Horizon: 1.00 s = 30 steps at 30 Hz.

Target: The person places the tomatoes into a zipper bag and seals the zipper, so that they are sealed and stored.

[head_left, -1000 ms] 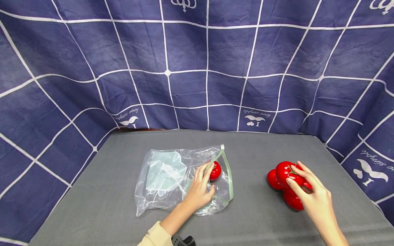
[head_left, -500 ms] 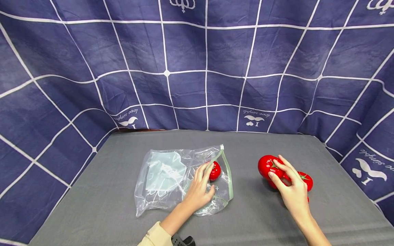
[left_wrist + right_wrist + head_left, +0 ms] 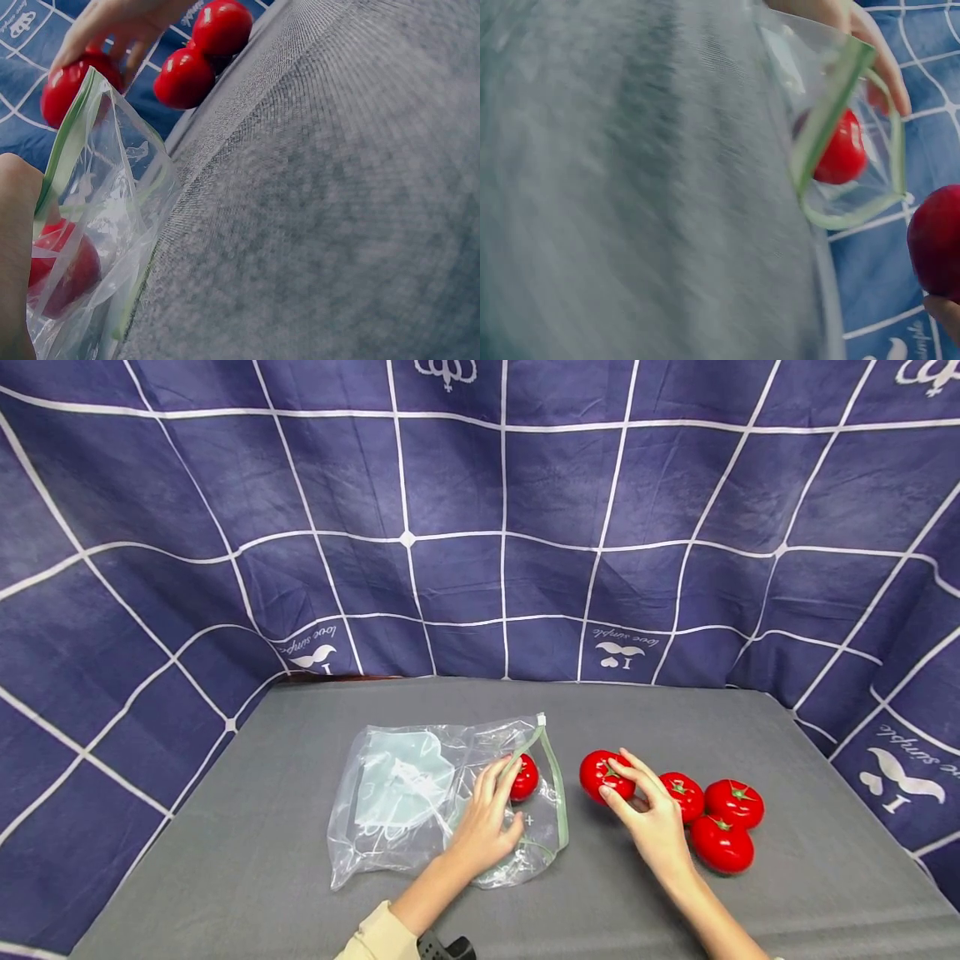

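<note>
A clear zip bag (image 3: 405,785) with a green-edged mouth lies on the grey table, its opening facing right. Inside, close to the mouth, is one red tomato (image 3: 524,778). My left hand (image 3: 483,827) grips the bag at its mouth, fingers by that tomato; the mouth stands parted in the right wrist view. My right hand (image 3: 656,822) holds another tomato (image 3: 600,775) between thumb and fingers, a little right of the bag's mouth. In the left wrist view this held tomato (image 3: 64,94) appears beyond the green rim (image 3: 64,150).
Three more tomatoes sit close together to the right of my right hand: a rear left one (image 3: 682,795), a rear right one (image 3: 735,803) and a front one (image 3: 722,846). A blue checked cloth (image 3: 465,577) hangs behind the grey table (image 3: 247,827).
My right hand has carried its tomato leftward from the pile toward the bag's mouth, uncovering the three tomatoes behind it. The left hand and the bag have stayed put.
</note>
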Tool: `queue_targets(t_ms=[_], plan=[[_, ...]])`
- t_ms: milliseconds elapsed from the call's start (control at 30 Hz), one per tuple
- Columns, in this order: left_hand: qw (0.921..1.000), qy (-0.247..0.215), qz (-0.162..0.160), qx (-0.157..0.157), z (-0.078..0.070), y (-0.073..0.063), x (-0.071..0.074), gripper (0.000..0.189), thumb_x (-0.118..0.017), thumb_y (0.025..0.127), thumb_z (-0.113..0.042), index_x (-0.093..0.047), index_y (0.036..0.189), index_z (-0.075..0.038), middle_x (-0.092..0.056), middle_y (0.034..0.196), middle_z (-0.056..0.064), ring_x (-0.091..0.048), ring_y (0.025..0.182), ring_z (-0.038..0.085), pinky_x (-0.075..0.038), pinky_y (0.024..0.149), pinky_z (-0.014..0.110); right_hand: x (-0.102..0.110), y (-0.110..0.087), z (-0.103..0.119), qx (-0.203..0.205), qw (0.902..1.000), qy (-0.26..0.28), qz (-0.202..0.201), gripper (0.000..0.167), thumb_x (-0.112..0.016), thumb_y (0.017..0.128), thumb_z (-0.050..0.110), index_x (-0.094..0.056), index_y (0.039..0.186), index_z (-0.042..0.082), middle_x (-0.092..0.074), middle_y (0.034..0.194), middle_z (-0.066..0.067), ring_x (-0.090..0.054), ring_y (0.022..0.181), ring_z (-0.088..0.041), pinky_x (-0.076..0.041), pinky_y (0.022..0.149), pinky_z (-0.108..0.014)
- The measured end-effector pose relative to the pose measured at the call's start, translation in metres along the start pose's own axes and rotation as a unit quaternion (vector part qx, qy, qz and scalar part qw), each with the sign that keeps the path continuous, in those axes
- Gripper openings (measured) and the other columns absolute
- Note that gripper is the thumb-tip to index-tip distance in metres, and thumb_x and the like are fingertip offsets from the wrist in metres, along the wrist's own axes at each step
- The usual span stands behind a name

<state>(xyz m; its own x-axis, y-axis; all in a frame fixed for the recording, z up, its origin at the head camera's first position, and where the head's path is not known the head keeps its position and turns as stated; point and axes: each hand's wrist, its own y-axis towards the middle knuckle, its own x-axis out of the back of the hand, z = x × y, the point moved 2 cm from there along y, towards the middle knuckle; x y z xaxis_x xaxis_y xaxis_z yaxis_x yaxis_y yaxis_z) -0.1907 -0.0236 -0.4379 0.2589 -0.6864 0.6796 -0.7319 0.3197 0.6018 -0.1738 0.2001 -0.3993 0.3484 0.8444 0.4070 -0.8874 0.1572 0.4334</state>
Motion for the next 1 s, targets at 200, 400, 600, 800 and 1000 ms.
queue_targets(t_ms=[200,400,600,800,1000], plan=[[1.0,-0.005,0.004,0.001,0.002,0.0,-0.001,0.076,-0.061,0.071,-0.012,-0.031,0.14,-0.007,-0.032,0.14,0.01,-0.032,0.128,0.024,-0.042,0.098,0.044,-0.021,-0.002,0.001,-0.007,0.9991,0.026,0.033,0.036,-0.07,0.077,0.014,-0.065,0.112,0.014,-0.053,0.129,0.0,-0.045,0.107,0.017,-0.044,0.075,-0.003],[1.0,-0.007,-0.002,-0.003,0.0,0.001,0.0,0.076,-0.062,0.07,-0.011,-0.033,0.139,-0.006,-0.033,0.139,0.012,-0.032,0.128,0.024,-0.041,0.098,0.043,-0.033,-0.002,0.023,-0.023,0.998,0.034,0.048,0.034,-0.069,0.076,0.009,-0.066,0.11,0.008,-0.054,0.128,-0.009,-0.047,0.105,0.014,-0.045,0.076,-0.006],[0.9999,0.002,-0.006,-0.009,0.0,0.002,0.001,0.075,-0.062,0.069,-0.012,-0.034,0.138,-0.005,-0.033,0.139,0.012,-0.032,0.128,0.025,-0.04,0.099,0.044,-0.044,-0.001,0.032,-0.015,0.9988,0.029,0.036,0.035,-0.07,0.075,0.005,-0.065,0.109,0.001,-0.055,0.127,-0.013,-0.055,0.111,-0.02,-0.053,0.079,-0.027],[0.9998,-0.002,-0.013,-0.014,0.0,0.001,0.002,0.076,-0.064,0.068,-0.01,-0.035,0.138,-0.004,-0.035,0.138,0.013,-0.034,0.127,0.026,-0.04,0.099,0.044,-0.055,0.003,0.014,-0.006,0.9985,0.045,0.03,0.036,-0.07,0.075,0.007,-0.065,0.11,0.004,-0.054,0.129,-0.014,-0.054,0.113,-0.026,-0.052,0.08,-0.037],[0.9993,0.007,-0.021,-0.03,0.0,0.001,0.002,0.076,-0.065,0.066,-0.011,-0.036,0.137,-0.004,-0.037,0.136,0.015,-0.036,0.125,0.029,-0.039,0.099,0.043,-0.064,0.005,-0.005,-0.019,0.9985,0.046,0.022,0.038,-0.071,0.076,0.017,-0.065,0.113,0.013,-0.053,0.131,-0.008,-0.053,0.116,-0.018,-0.048,0.079,-0.012]])
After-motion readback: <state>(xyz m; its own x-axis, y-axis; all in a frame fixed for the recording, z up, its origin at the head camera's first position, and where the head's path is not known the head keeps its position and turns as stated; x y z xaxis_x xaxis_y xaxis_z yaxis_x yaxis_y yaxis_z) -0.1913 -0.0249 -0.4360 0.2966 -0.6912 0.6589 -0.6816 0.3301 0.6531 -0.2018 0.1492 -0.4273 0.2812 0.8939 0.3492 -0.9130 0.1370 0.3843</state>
